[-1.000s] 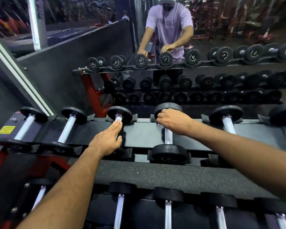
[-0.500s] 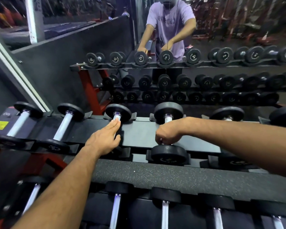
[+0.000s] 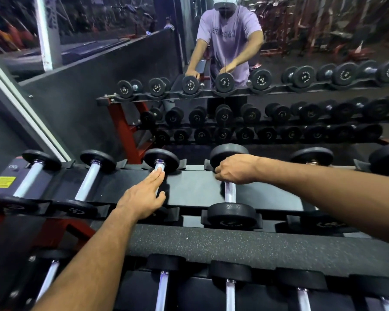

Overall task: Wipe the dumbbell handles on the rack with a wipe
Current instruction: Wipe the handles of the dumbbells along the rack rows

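So my right hand (image 3: 235, 168) is curled tight round the far end of one dumbbell handle (image 3: 230, 194) on the top rack (image 3: 189, 187), wipe hidden if it's in there. Left hand (image 3: 144, 195) lies flat, fingers straight and together, on the next handle (image 3: 159, 167).

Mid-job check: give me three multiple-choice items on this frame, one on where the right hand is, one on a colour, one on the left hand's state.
1. Where does the right hand grip the handle?
A. at its far end
B. at its near end
C. not at all

2. What colour is the sticker on the rack?
A. green
B. yellow
C. white

3. How is the left hand?
A. clenched in a fist
B. lifting a dumbbell
C. fingers straight, resting on a handle

Key: 1 A, bare handle shows only below the fist; 2 B, it is yellow at the rack's left end; 3 C, its fingers lie flat along the neighbouring handle.
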